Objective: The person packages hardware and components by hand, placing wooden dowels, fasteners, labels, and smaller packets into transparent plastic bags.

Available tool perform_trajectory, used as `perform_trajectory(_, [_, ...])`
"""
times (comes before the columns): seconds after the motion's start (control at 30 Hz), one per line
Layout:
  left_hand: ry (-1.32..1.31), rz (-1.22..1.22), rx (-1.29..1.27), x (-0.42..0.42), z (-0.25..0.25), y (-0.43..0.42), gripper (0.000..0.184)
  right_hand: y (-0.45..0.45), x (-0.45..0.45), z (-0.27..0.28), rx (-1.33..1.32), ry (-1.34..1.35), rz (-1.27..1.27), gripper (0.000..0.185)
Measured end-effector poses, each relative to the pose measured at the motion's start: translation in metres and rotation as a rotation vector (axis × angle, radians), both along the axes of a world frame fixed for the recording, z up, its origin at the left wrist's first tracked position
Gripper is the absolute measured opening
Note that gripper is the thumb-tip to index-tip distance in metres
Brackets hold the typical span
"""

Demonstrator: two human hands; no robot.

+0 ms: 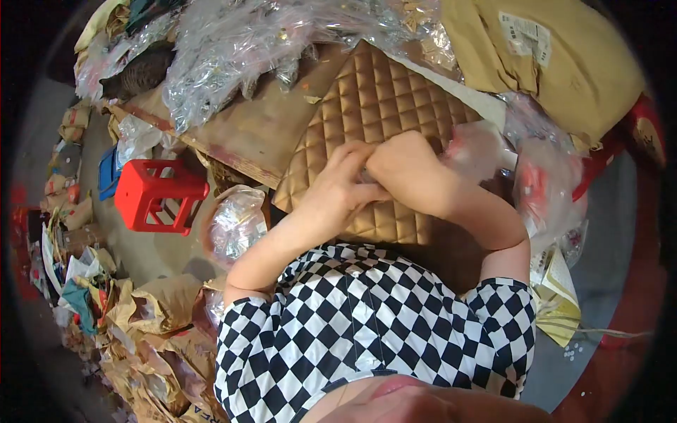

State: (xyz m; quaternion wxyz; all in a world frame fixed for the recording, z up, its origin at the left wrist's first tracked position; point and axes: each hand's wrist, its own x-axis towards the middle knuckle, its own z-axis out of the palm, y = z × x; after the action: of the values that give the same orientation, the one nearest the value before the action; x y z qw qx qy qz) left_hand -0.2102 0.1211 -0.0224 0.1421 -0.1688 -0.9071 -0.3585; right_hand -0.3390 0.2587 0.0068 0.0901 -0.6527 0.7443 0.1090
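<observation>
In the centre of the frame, the left hand [342, 185] and right hand [409, 168] meet above a brown quilted mat [395, 92]. The left's fingers curve toward the right, which is curled inward; a small shiny piece [364, 173], perhaps plastic, shows between them, though I cannot tell which fingers pinch it. Clear packets [240, 49] fill the upper left; a red stool [141, 194] stands at left.

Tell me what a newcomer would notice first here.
Probably the red stool, vivid at the left. Next, the checkered shirt at bottom centre, with the left hand and right hand together over the quilted mat. Beyond, shiny clear bags heap up along the top.
</observation>
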Motion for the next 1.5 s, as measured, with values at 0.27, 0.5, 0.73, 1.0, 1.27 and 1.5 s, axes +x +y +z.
perform_trajectory(0.27, [0.106, 0.108, -0.032, 0.004, 0.002, -0.026, 0.026, 0.035, -0.016, 0.019, -0.673, -0.347, -0.037, 0.022])
perform_trajectory(0.5, [0.115, 0.157, -0.254, -0.003, -0.017, -0.028, 0.024, 0.040, -0.012, -0.019, -0.747, -0.234, -0.027, 0.010])
perform_trajectory(0.73, [-0.063, 0.095, -0.422, -0.015, -0.028, -0.030, 0.032, 0.038, 0.006, -0.026, -0.811, -0.272, -0.012, 0.017])
perform_trajectory(1.0, [0.162, 0.240, -0.098, -0.023, 0.002, -0.016, 0.020, 0.038, -0.009, -0.031, -0.892, -0.524, -0.283, 0.015])
perform_trajectory(1.27, [0.213, 0.237, -0.123, -0.036, -0.013, -0.006, 0.013, 0.041, -0.008, -0.022, -0.854, -0.502, -0.275, 0.015])
perform_trajectory(1.5, [0.083, 0.488, 0.181, -0.021, -0.050, -0.048, 0.012, 0.047, -0.012, -0.040, -0.909, -0.664, -0.415, 0.020])
